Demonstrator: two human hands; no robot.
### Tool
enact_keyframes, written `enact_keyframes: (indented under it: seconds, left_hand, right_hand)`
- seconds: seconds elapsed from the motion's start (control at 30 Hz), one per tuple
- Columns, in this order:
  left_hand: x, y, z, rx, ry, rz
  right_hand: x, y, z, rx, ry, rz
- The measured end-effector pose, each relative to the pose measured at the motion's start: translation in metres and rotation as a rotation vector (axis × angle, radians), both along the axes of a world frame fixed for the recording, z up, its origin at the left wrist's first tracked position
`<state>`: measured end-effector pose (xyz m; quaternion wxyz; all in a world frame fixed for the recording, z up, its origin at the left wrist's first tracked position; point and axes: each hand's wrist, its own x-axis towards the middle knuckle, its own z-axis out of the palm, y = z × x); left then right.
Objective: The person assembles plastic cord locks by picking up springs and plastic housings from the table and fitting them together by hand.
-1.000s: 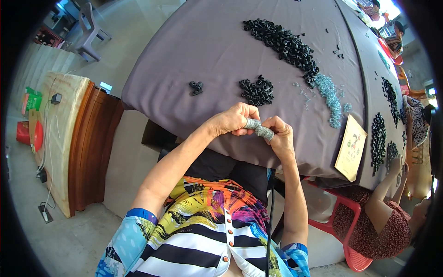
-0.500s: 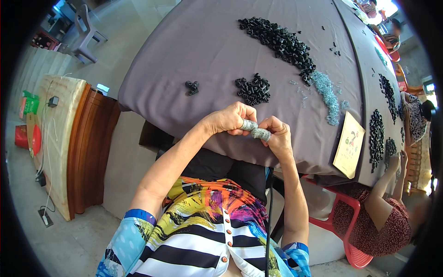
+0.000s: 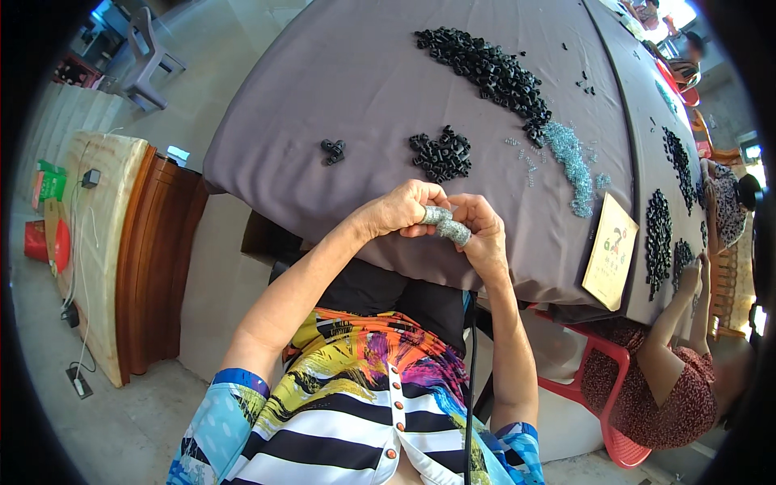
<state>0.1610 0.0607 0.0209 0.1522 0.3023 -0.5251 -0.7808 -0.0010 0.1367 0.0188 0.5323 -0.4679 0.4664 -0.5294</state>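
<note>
head view: left hand and right hand curl close together, grey wraps side by side between them; whether either grips anything, i cannot tell. black pieces lie on the desk just beyond the left hand.

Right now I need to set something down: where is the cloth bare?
The cloth is bare left of the long pile, above the black cluster, and between that cluster and the small pile. Crowded: just beyond the left hand, at the bluish bits by the long pile's end, and right of the booklet.
</note>
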Motion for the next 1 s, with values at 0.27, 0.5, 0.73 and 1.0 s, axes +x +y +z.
enact_keyframes:
  seconds: [0.27, 0.5, 0.73, 1.0]
  left_hand:
    - [-0.001, 0.000, -0.005, -0.011, 0.119, -0.009]
    - [-0.005, 0.004, -0.008, -0.012, 0.156, 0.041]
    - [0.001, 0.002, -0.015, 0.087, 0.309, 0.137]
    - [-0.004, 0.007, 0.000, 0.095, 0.273, 0.145]
  right_hand:
    - [0.000, 0.001, -0.006, -0.007, 0.202, 0.136]
    - [-0.003, 0.002, -0.014, -0.083, 0.198, -0.044]
    - [0.008, -0.007, 0.010, -0.248, 0.558, -0.108]
    - [0.003, -0.006, 0.005, -0.305, 0.636, -0.047]
